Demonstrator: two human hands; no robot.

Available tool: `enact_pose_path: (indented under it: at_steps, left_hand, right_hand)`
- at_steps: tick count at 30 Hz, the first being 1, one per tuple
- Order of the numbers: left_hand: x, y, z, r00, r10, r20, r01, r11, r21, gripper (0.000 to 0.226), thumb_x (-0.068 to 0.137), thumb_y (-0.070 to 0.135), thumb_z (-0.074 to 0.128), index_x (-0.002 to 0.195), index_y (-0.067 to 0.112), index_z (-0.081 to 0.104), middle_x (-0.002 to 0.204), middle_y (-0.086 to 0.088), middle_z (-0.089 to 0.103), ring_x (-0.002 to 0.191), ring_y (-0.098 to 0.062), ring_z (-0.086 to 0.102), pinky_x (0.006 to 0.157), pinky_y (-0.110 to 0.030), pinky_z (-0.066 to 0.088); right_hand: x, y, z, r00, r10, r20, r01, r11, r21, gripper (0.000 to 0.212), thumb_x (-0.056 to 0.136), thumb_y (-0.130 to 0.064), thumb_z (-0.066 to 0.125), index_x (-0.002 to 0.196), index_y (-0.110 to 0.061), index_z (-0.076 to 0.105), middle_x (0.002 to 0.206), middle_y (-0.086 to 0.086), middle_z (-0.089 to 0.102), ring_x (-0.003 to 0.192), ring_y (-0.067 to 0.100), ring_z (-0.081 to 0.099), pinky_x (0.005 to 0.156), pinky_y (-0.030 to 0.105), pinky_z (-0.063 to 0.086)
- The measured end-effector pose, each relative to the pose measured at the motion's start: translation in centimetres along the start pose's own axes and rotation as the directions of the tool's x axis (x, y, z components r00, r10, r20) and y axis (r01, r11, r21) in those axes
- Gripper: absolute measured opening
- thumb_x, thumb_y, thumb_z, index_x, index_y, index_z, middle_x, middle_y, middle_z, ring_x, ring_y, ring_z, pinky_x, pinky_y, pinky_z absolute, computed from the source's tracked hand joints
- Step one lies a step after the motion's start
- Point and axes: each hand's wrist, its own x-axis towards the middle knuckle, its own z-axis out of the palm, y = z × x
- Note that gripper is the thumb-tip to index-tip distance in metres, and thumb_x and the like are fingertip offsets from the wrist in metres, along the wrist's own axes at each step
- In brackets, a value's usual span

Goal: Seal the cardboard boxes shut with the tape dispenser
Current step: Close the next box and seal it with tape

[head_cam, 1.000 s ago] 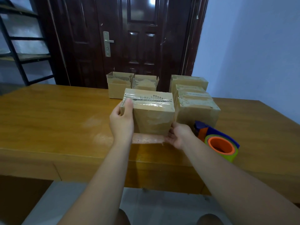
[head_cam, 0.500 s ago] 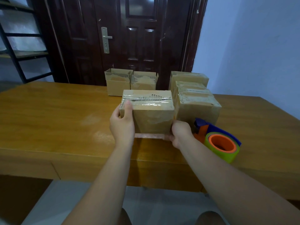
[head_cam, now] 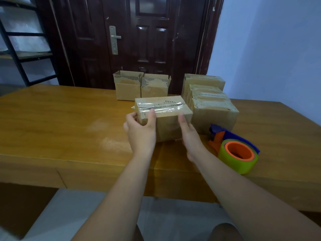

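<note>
A cardboard box (head_cam: 165, 108) with clear tape along its top seam stands in the middle of the wooden table (head_cam: 60, 122). My left hand (head_cam: 140, 129) grips its near left corner, thumb up at the top edge and fingers round the left end. My right hand (head_cam: 190, 136) lies against the front face near the right corner with its fingers pointing up. The tape dispenser (head_cam: 236, 152), blue and orange with a green roll, lies on the table right of my right hand, untouched.
Two boxes with open top flaps (head_cam: 128, 87) (head_cam: 154, 87) stand behind the held box. Taped boxes (head_cam: 215, 110) (head_cam: 203, 80) are packed at its right. A dark door (head_cam: 139, 40) and a metal shelf (head_cam: 22, 54) stand beyond the table.
My right hand has risen from the box's lower right corner onto its front face. The tape strip seen along the bottom front edge is no longer visible. My left hand keeps its hold.
</note>
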Motion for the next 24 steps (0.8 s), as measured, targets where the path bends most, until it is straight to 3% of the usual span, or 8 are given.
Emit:
enact_pose_path:
  at_steps: [3, 6, 8, 10, 14, 16, 18, 24]
  left_hand:
    - [-0.6, 0.2, -0.1, 0.997, -0.053, 0.064, 0.049, 0.997, 0.067, 0.067, 0.088, 0.058, 0.05, 0.143, 0.03, 0.024, 0.13, -0.003, 0.031, 0.115, -0.027, 0.044, 0.083, -0.034, 0.042]
    - [-0.9, 0.3, -0.6, 0.989, -0.088, 0.12, 0.082, 0.995, 0.05, 0.069, 0.089, 0.065, 0.038, 0.148, 0.036, 0.017, 0.143, -0.004, 0.023, 0.125, -0.029, 0.039, 0.085, -0.035, 0.035]
    - [-0.8, 0.3, -1.4, 0.996, -0.047, 0.078, 0.046, 0.999, 0.017, 0.065, 0.09, 0.066, 0.031, 0.147, 0.036, 0.022, 0.146, -0.002, 0.023, 0.128, -0.026, 0.035, 0.089, -0.035, 0.032]
    - [0.0, 0.5, -2.5, 1.0, -0.011, 0.025, 0.012, 1.0, -0.021, 0.063, 0.091, 0.064, 0.032, 0.146, 0.035, 0.027, 0.15, 0.0, 0.025, 0.134, -0.023, 0.031, 0.101, -0.041, 0.033]
    - [1.2, 0.6, -3.9, 0.982, -0.084, 0.167, 0.124, 0.962, -0.243, 0.029, 0.094, 0.04, 0.051, 0.119, 0.029, 0.06, 0.125, 0.005, 0.06, 0.116, -0.016, 0.055, 0.099, -0.041, 0.047]
    - [0.9, 0.6, -4.2, 0.979, -0.055, 0.197, 0.099, 0.97, -0.221, 0.024, 0.093, 0.03, 0.053, 0.112, 0.027, 0.067, 0.115, 0.004, 0.066, 0.109, -0.015, 0.06, 0.093, -0.039, 0.051]
    - [0.6, 0.7, -4.4, 0.974, -0.019, 0.224, 0.066, 0.976, -0.206, 0.031, 0.093, 0.03, 0.054, 0.121, 0.024, 0.065, 0.118, 0.005, 0.065, 0.111, -0.014, 0.059, 0.093, -0.037, 0.051]
    - [-0.1, 0.6, -3.6, 0.94, 0.029, 0.34, 0.029, 0.986, -0.163, 0.038, 0.094, 0.025, 0.055, 0.132, 0.02, 0.056, 0.124, 0.008, 0.061, 0.109, -0.005, 0.058, 0.083, -0.021, 0.053]
  right_hand:
    - [0.6, -1.1, 0.1, 0.999, 0.045, 0.004, -0.045, 0.986, 0.16, 0.09, 0.078, -0.074, 0.046, 0.151, -0.028, 0.019, 0.151, 0.006, 0.03, 0.136, 0.03, 0.032, 0.112, 0.049, 0.03]
    - [0.8, -2.3, -0.2, 0.998, 0.062, 0.015, -0.063, 0.991, 0.121, 0.076, 0.084, -0.06, 0.055, 0.146, -0.026, 0.028, 0.137, 0.006, 0.039, 0.117, 0.026, 0.042, 0.104, 0.051, 0.04]
    - [0.8, -3.1, -0.4, 0.997, 0.067, 0.049, -0.072, 0.993, 0.095, 0.064, 0.088, -0.054, 0.054, 0.141, -0.028, 0.031, 0.121, 0.004, 0.041, 0.1, 0.022, 0.044, 0.085, 0.046, 0.051]
    - [0.9, -3.5, -0.5, 0.995, 0.049, 0.088, -0.051, 0.999, 0.017, 0.053, 0.09, -0.05, 0.051, 0.134, -0.026, 0.035, 0.115, 0.003, 0.041, 0.091, 0.018, 0.043, 0.067, 0.035, 0.047]
    - [1.6, -3.4, -0.4, 0.969, 0.045, 0.242, -0.035, 0.998, -0.044, 0.034, 0.09, -0.049, 0.049, 0.113, -0.026, 0.042, 0.12, 0.006, 0.049, 0.108, 0.024, 0.049, 0.093, 0.042, 0.048]
    - [2.4, -3.0, -0.1, 0.966, 0.027, 0.257, -0.031, 0.999, 0.008, 0.045, 0.089, -0.052, 0.051, 0.123, -0.026, 0.041, 0.129, 0.008, 0.048, 0.118, 0.027, 0.047, 0.103, 0.045, 0.043]
    - [3.0, -2.9, 0.3, 0.975, -0.006, 0.221, -0.011, 0.997, 0.077, 0.057, 0.089, -0.054, 0.051, 0.134, -0.023, 0.039, 0.132, 0.007, 0.048, 0.122, 0.027, 0.046, 0.108, 0.046, 0.038]
    - [3.8, -2.8, 1.1, 0.99, -0.023, 0.138, 0.007, 0.993, 0.117, 0.047, 0.097, -0.054, 0.039, 0.126, -0.019, 0.051, 0.111, 0.006, 0.066, 0.096, 0.021, 0.066, 0.079, 0.035, 0.054]
